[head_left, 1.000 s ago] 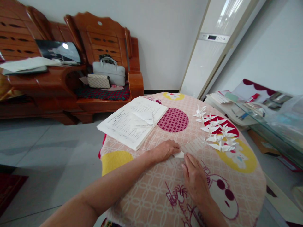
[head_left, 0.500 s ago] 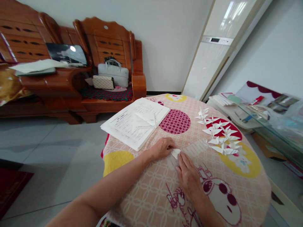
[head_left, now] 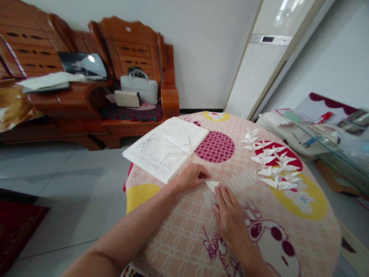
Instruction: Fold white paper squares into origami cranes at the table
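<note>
A small white folded paper lies on the tablecloth between my two hands, narrowing toward its left tip. The curled fingers of my left hand pinch that tip, though the fingertips are partly hidden. My right hand lies flat, its stretched fingers resting on the right end of the paper and its thumb a little apart. To the right sits a group of white folded paper cranes. Beyond my left hand is a stack of printed sheets, with a loose folded sheet on top.
A patterned pink cloth covers the round table. A glass-topped side table with papers and other items stands close on the right. Wooden chairs holding bags line the wall at the back left, and a tall white cabinet unit stands behind.
My left hand has shifted slightly left along the paper, and more of the paper shows between my hands. My right hand stays almost in place. The view has turned a little.
</note>
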Demonstrator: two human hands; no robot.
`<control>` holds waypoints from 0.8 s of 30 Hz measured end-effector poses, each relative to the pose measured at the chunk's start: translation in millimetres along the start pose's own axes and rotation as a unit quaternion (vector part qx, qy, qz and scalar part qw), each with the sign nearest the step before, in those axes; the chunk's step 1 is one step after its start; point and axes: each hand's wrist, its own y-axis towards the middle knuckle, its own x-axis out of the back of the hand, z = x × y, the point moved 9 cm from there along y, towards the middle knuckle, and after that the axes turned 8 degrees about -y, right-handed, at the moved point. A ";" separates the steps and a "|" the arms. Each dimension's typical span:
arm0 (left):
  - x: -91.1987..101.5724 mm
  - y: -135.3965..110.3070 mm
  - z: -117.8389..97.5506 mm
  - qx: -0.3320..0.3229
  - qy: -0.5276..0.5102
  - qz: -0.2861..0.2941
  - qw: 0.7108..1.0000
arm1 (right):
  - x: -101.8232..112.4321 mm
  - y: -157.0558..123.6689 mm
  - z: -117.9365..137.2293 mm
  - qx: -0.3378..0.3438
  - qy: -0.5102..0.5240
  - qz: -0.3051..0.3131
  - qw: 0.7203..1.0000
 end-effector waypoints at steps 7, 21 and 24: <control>5.9 -1.6 -1.0 0.020 -0.030 0.028 0.999 | -1.8 2.3 1.1 -0.011 -0.006 -0.002 1.000; -37.1 -13.7 -54.8 -0.197 0.349 0.094 0.911 | 3.0 6.0 2.9 -0.015 -0.001 -0.010 1.000; -44.3 -17.6 -57.1 -0.239 0.370 0.111 0.891 | 2.6 6.9 2.8 -0.019 -0.007 -0.005 1.000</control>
